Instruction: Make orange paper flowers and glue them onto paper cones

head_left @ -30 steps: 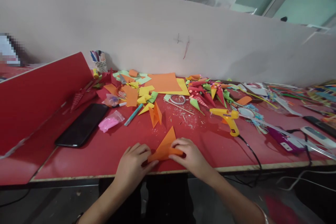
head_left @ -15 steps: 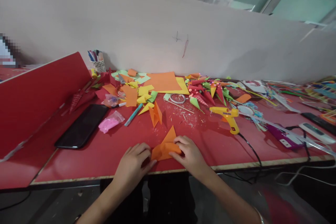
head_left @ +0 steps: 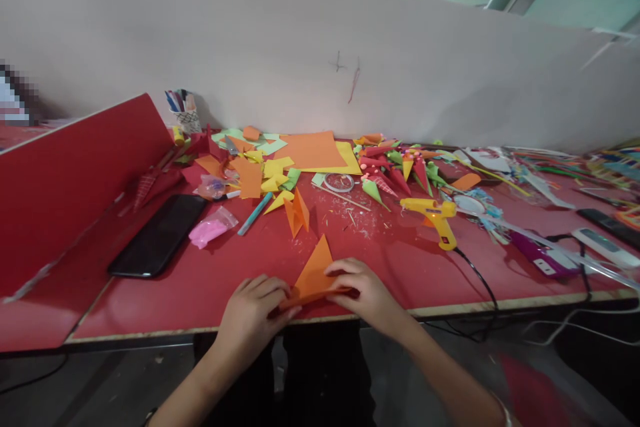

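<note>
Your left hand point(head_left: 253, 303) and your right hand point(head_left: 367, 293) both hold the folded orange paper point(head_left: 314, 271) at the near edge of the red tabletop point(head_left: 165, 307), right in front of you; your left fingers are closed on its left corner, thumb on the near side, while your right fingers pinch its right end in a narrow grip; a pointed flap rises between them toward the far side, and the near edge is folded into a strip running from one hand to the other; just beyond the flap stands a pleated orange paper piece point(head_left: 297, 215), with a light-blue pen point(head_left: 255, 214) to its left; farther left you have a pink bag point(head_left: 213, 228) and a black smartphone point(head_left: 159, 235); on your right lies a yellow glue gun point(head_left: 440, 220), its black cord point(head_left: 477, 277) running off the near edge; at the far side, against the pale partition point(head_left: 250, 47), lie a flat orange sheet point(head_left: 313, 150) partly over a yellow sheet point(head_left: 351, 157), with a heap of coloured paper cones point(head_left: 400, 180) to their right.
</note>
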The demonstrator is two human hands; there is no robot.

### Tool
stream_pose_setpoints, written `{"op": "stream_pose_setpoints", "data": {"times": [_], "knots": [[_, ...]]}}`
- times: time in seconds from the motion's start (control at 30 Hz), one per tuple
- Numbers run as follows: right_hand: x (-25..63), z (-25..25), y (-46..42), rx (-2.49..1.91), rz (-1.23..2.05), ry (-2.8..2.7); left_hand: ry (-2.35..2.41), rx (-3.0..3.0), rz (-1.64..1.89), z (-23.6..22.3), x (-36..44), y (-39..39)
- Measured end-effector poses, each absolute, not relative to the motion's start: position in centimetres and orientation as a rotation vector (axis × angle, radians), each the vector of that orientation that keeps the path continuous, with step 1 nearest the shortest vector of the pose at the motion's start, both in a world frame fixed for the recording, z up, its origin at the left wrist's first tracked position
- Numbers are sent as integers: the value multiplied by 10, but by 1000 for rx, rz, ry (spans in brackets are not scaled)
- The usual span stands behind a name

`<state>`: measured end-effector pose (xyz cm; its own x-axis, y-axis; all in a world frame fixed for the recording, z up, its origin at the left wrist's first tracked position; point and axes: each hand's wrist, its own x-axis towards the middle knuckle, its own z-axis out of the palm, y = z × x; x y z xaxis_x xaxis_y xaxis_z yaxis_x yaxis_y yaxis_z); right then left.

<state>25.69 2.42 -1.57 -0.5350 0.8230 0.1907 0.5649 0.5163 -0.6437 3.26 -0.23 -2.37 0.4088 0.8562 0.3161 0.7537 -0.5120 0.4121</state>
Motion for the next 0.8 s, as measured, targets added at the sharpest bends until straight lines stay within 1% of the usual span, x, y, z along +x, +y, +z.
{"op": "stream_pose_setpoints", "data": {"times": [0.17,0.37,0.47,0.53,0.63,0.73,0.8], "knots": [[250,-16,27,-1257,705,-2145,1563,2464,752,-29,32,-3],[244,-22,25,-1323,544,-2151,1771,2492,563,-24,38,-6],[242,-25,23,-1362,495,-2133,1805,2484,482,-22,39,-6],[241,-26,22,-1373,480,-2124,1786,2496,491,-22,36,-4],[241,-27,22,-1355,473,-2130,1552,2690,494,-18,32,3],[241,-26,22,-1356,478,-2153,1110,2933,281,-7,30,11],[241,-25,23,-1367,476,-2155,915,2985,159,1,31,16]]}}
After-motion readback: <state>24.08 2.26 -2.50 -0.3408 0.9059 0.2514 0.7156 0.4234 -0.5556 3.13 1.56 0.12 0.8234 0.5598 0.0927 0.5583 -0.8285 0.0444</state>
